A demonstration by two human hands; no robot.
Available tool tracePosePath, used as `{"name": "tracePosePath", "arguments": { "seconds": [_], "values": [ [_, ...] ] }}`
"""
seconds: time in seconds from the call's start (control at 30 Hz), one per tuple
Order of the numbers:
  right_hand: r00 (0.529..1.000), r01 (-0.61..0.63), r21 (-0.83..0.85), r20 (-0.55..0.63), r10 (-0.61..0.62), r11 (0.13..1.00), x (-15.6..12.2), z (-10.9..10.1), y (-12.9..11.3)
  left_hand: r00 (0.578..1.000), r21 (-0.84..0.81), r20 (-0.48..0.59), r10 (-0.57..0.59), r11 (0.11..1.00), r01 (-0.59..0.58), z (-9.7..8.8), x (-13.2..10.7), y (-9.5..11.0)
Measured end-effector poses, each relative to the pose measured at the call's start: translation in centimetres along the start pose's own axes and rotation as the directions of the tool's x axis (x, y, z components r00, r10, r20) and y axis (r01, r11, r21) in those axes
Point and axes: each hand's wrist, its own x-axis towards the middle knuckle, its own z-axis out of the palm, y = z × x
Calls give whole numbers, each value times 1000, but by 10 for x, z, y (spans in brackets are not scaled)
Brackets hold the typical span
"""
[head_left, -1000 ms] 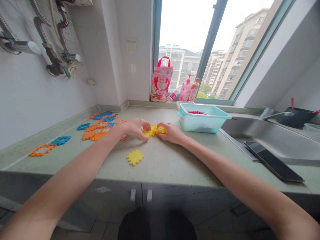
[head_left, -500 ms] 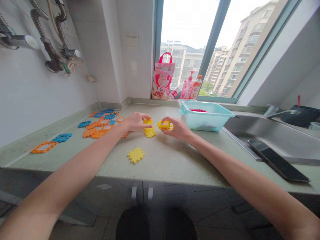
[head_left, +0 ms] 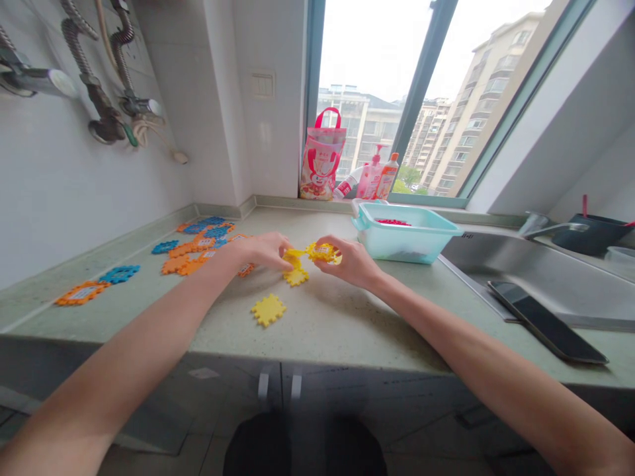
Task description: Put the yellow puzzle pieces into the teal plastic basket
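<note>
"Grasping what?"
"With right hand [head_left: 353,262], partly covered yellow cluster [head_left: 322,252], centrally. With left hand [head_left: 266,251], at yellow tile [head_left: 293,259]; can't tell grip."
"Where?"
"Over pale desk [head_left: 327,324], below far window [head_left: 367,59], left of steel sink [head_left: 526,274]."

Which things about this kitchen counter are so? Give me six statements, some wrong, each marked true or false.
1. The right hand holds yellow pieces. True.
2. The left hand is in the turquoise box. False: it is close to other yellow pieces.
3. The turquoise box has something red inside. True.
4. The phone lies inside the sink. False: it lies mostly on the counter.
5. Every piece on the counter is yellow. False: orange pieces and blue pieces lie there too.
6. A pink bag stands by the window. True.
</note>
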Motion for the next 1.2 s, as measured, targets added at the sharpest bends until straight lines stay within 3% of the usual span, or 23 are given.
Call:
{"name": "tracePosePath", "arguments": {
  "seconds": [0.1, 0.4, 0.53, 0.7, 0.9, 1.1, 1.2],
  "values": [
    [1000, 0, 25, 9, 0, 1000, -3, 0, -9, 993, -68, 114, -8, 998, 16, -4, -4, 8],
    [999, -14, 39, 33, 13, 999, -3, -3, -15, 975, -39, 221, 12, 999, -4, -10, -7, 9],
    [998, -14, 28, 55, 12, 1000, -2, -8, -11, 994, -43, 102, 39, 998, -35, 3, -1, 13],
    [980, 29, 29, 195, -34, 999, -4, -9, -1, 988, 36, -88, 130, 991, -128, 19, 8, 16],
    [948, 33, 61, 314, -51, 998, -5, -7, 10, 993, -3, -85, 82, 997, -83, 17, 4, 18],
    [950, 39, 7, 309, -39, 999, -6, -7, 8, 982, -110, -92, 168, 978, -178, 20, 8, 14],
    [950, 42, 0, 309, -40, 999, -6, -7, 8, 988, -155, -52, 144, 976, -151, 17, 6, 10]
  ]
}}
